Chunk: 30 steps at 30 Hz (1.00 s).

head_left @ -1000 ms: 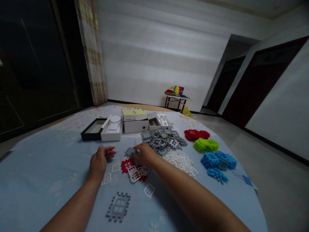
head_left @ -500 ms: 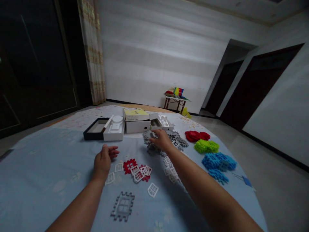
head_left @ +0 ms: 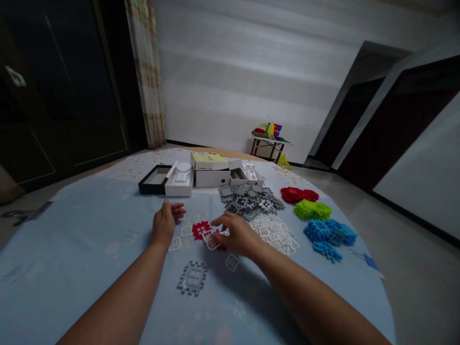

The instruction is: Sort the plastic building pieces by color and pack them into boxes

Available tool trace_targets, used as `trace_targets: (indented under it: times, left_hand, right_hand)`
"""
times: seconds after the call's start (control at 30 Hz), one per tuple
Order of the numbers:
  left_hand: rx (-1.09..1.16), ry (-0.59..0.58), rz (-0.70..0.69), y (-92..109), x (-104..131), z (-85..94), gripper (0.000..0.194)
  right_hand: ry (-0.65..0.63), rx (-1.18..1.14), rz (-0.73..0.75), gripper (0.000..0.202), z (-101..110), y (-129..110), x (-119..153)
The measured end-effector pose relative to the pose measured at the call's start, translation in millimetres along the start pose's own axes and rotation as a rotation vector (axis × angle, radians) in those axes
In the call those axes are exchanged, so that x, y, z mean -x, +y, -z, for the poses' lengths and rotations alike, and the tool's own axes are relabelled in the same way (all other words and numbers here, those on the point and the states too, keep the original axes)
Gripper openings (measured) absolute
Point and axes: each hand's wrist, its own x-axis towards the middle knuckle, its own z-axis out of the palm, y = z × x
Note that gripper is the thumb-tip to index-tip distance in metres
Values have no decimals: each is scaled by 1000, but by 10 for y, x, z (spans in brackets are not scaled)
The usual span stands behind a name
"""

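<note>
My left hand (head_left: 166, 221) rests on the cloth with its fingers loosely stretched to the right, holding nothing. Just beside it are two white lattice window pieces (head_left: 175, 244). My right hand (head_left: 235, 233) hovers over a small group of red notched panels (head_left: 201, 230) and white window pieces (head_left: 211, 241), thumb and fingers apart; it partly covers them. Nothing shows clearly between those fingers. Nearer to me lie one grey notched panel with a window (head_left: 193, 278) and a single white window piece (head_left: 232, 262).
Behind my right hand are a heap of grey panels (head_left: 251, 197) and a pile of white window pieces (head_left: 276, 232). Red (head_left: 299, 194), green (head_left: 312, 210) and blue (head_left: 329, 233) stacks line the right side. Boxes (head_left: 212, 178) and a black tray (head_left: 153, 186) stand at the back.
My right hand has left the grey heap and come nearer, over the red panels and white window pieces. My left hand stays by the white pieces. The view has shifted slightly.
</note>
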Motion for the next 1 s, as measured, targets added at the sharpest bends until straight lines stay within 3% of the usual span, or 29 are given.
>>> trace_targets:
  times: [0.2,0.37,0.5,0.7,0.8,0.87,1.0]
  left_hand:
    - [16,5,-13,12,8,1,58]
    - [29,2,-22,1,0,4,59]
    - [35,-1,-23,1,-4,1,59]
    - [31,-8,-4,19,0,2,58]
    - [28,-7,-3,23,-1,5,57]
    - [22,-7,-3,24,-3,8,58]
    - [2,-9,0,25,-3,12,58]
  right_hand:
    - [-264,120,227,58,-241,-415,247]
    - [-356,165,252,52,-226,-456,260]
    - [-206,155,183,54,56,-256,131]
    - [222,247,-132,53,572,476,-242]
    - [433,299,-221,56,678,730,-316]
    - [444,310,-199,54,635,773,-281]
    - [193,234,-94,35,334,629,-96]
